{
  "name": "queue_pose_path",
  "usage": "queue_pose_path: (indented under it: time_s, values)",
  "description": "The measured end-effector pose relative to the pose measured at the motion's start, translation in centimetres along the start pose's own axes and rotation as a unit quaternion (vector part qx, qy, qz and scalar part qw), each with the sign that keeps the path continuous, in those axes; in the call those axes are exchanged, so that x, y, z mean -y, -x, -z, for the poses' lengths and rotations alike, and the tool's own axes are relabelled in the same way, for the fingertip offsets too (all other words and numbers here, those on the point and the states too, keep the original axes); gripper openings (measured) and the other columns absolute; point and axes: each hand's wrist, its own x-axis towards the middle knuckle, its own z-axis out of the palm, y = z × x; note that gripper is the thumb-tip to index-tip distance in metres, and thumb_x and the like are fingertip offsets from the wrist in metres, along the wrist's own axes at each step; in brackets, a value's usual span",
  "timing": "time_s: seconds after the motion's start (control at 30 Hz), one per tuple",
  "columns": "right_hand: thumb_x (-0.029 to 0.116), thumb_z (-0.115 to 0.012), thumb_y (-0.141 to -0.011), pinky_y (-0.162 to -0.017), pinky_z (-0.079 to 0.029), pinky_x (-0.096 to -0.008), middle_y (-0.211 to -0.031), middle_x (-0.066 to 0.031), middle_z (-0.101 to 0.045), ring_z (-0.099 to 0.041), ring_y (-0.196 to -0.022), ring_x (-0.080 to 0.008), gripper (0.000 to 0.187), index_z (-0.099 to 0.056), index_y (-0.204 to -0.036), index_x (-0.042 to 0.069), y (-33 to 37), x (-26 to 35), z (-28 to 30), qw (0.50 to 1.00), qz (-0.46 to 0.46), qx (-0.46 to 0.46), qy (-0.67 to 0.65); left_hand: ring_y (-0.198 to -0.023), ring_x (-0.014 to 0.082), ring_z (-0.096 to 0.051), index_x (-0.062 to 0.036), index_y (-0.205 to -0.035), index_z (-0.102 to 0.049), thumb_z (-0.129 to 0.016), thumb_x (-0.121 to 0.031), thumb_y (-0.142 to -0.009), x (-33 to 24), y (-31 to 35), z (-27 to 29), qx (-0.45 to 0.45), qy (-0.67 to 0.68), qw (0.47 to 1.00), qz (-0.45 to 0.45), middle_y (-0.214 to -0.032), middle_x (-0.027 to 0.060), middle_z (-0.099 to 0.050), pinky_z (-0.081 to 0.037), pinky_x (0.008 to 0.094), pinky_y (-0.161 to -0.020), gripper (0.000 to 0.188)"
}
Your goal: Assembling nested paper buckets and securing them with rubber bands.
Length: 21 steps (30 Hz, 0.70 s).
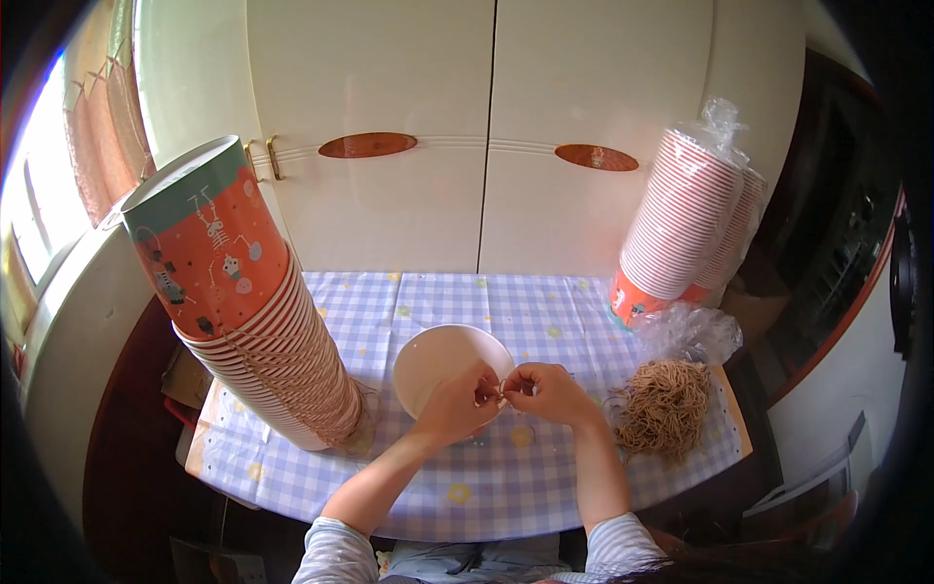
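A white-lined paper bucket [438, 355] stands mouth up on the table in front of me. At its right rim my two hands meet, fingertips nearly touching. My left hand [459, 401] reaches over the near part of the opening, thumb and fingers pinched. My right hand [553, 394] is just outside the rim, also pinching. Between the fingertips shows a small pale bit of cord [501, 387]; most of it is hidden by the fingers. A tangled heap of tan cords [666, 409] lies to the right of my right hand.
At the left leans a tall stack of nested orange and green paper buckets [219, 243], cords hanging along its side. Plastic-wrapped stacks of buckets [681, 209] and a crumpled clear bag [686, 333] sit at the back right. Behind the checked tablecloth [457, 496] rise cream cabinet doors [389, 214].
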Motion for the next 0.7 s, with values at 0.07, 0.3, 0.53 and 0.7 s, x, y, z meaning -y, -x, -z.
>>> queue_pose_path:
  time_s: [0.07,0.3,0.53,0.7]
  values:
    - [0.019,-0.059,-0.071,-0.063,-0.046,-0.0276,-0.072,-0.0085,-0.061,-0.058,-0.065,-0.0152,0.022,-0.062,-0.083,0.001,0.0,0.1,0.0,1.000,-0.001,-0.001,0.004,-0.057,0.0186,-0.058,-0.0016,-0.090,-0.051,-0.061,-0.012,-0.074,-0.2,0.0,0.1,-0.003,0.014,1.000,-0.002,-0.070,0.0090,-0.062,-0.045,0.0304,-0.053,0.022]
    - [0.012,-0.060,-0.073,-0.057,-0.046,-0.0236,-0.066,-0.0062,-0.061,-0.057,-0.061,-0.0098,0.016,-0.062,-0.081,-0.001,0.0,0.3,0.1,0.999,0.018,-0.008,0.027,-0.065,0.0159,-0.056,-0.0033,-0.099,-0.046,-0.060,-0.010,-0.073,-0.1,-0.2,0.3,0.020,0.028,0.999,0.026,-0.075,0.0073,-0.062,-0.044,0.0286,-0.058,0.030]
    - [0.012,-0.061,-0.073,-0.056,-0.045,-0.0239,-0.066,-0.0071,-0.061,-0.057,-0.060,-0.0099,0.016,-0.062,-0.082,-0.001,0.1,0.4,0.2,0.999,0.024,0.003,0.031,-0.065,0.0085,-0.051,-0.0029,-0.099,-0.045,-0.059,-0.009,-0.074,0.4,-0.3,0.3,0.036,0.089,0.995,0.042,-0.075,0.0038,-0.062,-0.040,0.0236,-0.057,0.029]
    - [0.012,-0.062,-0.073,-0.056,-0.045,-0.0237,-0.067,-0.0065,-0.062,-0.056,-0.061,-0.0095,0.017,-0.061,-0.083,-0.001,0.2,0.2,0.3,0.999,0.029,0.020,0.039,-0.065,0.0078,-0.051,-0.0027,-0.101,-0.044,-0.058,-0.008,-0.074,0.9,-0.4,0.2,0.054,0.134,0.988,0.058,-0.076,0.0032,-0.061,-0.040,0.0224,-0.057,0.030]
